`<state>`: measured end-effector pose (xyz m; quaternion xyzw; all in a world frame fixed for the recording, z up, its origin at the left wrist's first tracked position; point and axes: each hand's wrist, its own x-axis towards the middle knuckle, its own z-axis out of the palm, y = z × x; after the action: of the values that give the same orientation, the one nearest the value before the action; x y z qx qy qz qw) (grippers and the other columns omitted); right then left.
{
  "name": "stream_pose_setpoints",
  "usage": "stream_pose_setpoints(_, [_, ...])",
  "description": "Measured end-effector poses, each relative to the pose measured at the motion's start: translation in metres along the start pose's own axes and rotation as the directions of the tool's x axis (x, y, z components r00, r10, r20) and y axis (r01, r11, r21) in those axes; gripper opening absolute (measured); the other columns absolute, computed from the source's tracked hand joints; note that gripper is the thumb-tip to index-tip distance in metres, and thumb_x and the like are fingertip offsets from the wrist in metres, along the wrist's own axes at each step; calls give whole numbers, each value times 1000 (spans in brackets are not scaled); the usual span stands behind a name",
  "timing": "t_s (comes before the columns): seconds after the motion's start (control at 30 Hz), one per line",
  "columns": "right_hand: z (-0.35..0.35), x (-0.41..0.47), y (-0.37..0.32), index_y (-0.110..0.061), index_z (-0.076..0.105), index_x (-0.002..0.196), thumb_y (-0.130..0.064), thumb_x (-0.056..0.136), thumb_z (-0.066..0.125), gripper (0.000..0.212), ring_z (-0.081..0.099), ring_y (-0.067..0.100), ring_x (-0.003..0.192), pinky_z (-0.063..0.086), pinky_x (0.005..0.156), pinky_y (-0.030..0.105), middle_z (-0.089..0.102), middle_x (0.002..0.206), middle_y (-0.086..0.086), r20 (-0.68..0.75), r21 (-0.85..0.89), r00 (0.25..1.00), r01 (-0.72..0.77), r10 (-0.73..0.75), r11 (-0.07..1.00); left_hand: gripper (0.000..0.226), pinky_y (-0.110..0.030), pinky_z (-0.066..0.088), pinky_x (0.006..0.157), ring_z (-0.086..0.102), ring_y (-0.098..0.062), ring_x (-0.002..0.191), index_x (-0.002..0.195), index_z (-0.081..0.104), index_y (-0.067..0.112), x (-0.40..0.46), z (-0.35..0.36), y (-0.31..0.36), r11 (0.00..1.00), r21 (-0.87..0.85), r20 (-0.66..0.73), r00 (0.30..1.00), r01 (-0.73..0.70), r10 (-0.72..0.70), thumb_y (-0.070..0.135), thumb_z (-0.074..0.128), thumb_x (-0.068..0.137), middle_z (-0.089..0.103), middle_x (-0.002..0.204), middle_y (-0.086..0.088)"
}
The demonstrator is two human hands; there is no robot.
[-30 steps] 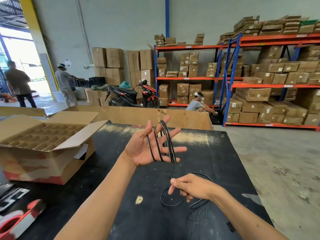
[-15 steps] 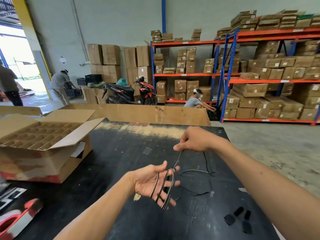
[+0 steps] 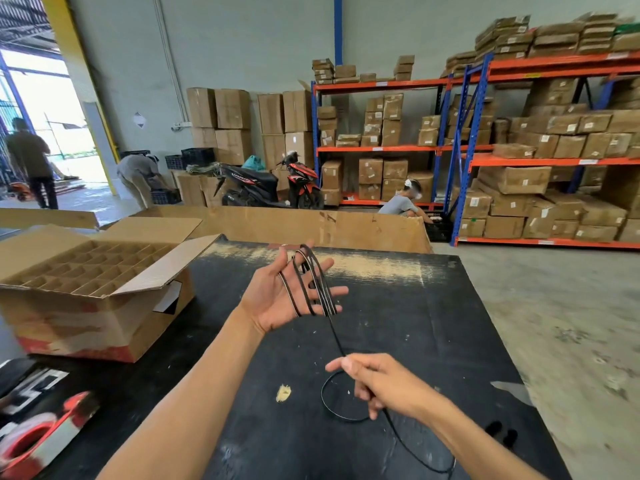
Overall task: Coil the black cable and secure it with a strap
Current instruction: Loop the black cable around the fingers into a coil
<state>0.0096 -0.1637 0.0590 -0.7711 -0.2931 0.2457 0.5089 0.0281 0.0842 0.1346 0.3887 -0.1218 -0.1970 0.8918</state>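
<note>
My left hand (image 3: 277, 299) is raised palm-up over the black table (image 3: 398, 323), fingers spread, with several loops of the black cable (image 3: 320, 289) wound around them. From those loops the cable runs down to my right hand (image 3: 377, 384), which pinches it nearer to me. Below that hand the slack lies in a loop on the table and trails off toward the near right edge. Two small black pieces (image 3: 502, 433) lie on the table at the right; I cannot tell whether they are straps.
An open cardboard box (image 3: 86, 306) with a divider grid stands on the table's left. A red tape dispenser (image 3: 34, 441) lies at the near left. A cardboard wall (image 3: 311, 226) backs the table. Beyond are shelves of boxes, a scooter and three people.
My left hand rose from low over the table back up with the loops. My right hand swung from the far side down toward me, laying another turn of cable.
</note>
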Motion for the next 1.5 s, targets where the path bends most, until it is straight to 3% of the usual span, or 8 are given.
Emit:
stream_pose_setpoints(0.27, [-51,27,7,-30,80,78,-60,89,63,36,47,8,45,47,54,31,47,40,-10,-198,-417,978,-143,64,898,57,-76,-6,108,-1,-62,141,153,18,44,-12,24,-26,885,179,238,854,429,-462,61,17,99,9,165,-1])
stream_pose_setpoints(0.47, [-104,41,-45,-27,75,66,-72,67,75,45,49,8,53,38,57,30,55,46,-11,-263,-604,962,-112,-65,789,57,-74,0,110,4,-62,141,149,30,47,-11,12,-69,679,340,124,685,650,-718,67,26,95,25,159,7])
stream_pose_setpoints(0.7, [-79,24,-86,-23,77,72,-51,91,65,36,45,9,44,43,52,31,55,45,-8,-225,-634,945,45,-240,772,55,-75,1,111,30,-59,134,139,50,38,5,-22,-61,845,197,-47,866,497,-498,63,43,90,39,144,0])
stream_pose_setpoints(0.8, [-58,7,-72,-27,81,88,-39,96,58,27,35,6,41,34,50,26,46,42,-8,-220,-545,953,57,-208,836,55,-75,1,111,20,-63,138,144,43,37,7,-26,-41,928,77,-34,931,364,-363,61,38,94,32,153,-4])
stream_pose_setpoints(1.1, [6,-12,-6,-32,79,105,-37,103,52,28,43,8,47,48,51,26,51,62,1,-62,21,998,35,-34,999,58,-76,8,110,26,-64,135,152,29,38,10,-4,-5,993,37,0,994,110,-110,60,25,99,37,152,-11])
stream_pose_setpoints(1.3, [-7,5,15,-33,80,90,-56,94,57,33,44,8,48,50,52,31,43,52,-6,-150,-164,988,-65,41,984,59,-75,3,109,12,-63,138,153,15,44,-3,19,-7,952,122,180,937,279,-298,65,16,98,10,164,-4])
stream_pose_setpoints(1.4, [-39,23,7,-31,74,62,-64,78,69,37,49,7,49,40,51,27,52,46,-6,-300,-378,954,-121,3,918,59,-75,3,109,4,-61,141,153,15,45,-8,24,-21,875,207,217,852,437,-477,65,18,97,14,164,0])
stream_pose_setpoints(1.5, [-73,39,-23,-29,72,66,-49,77,78,23,60,10,64,40,57,26,68,62,-5,-250,-536,968,-107,-37,838,58,-74,-4,110,-3,-64,139,151,23,45,-9,17,-41,773,293,192,757,563,-624,65,23,96,27,158,3])
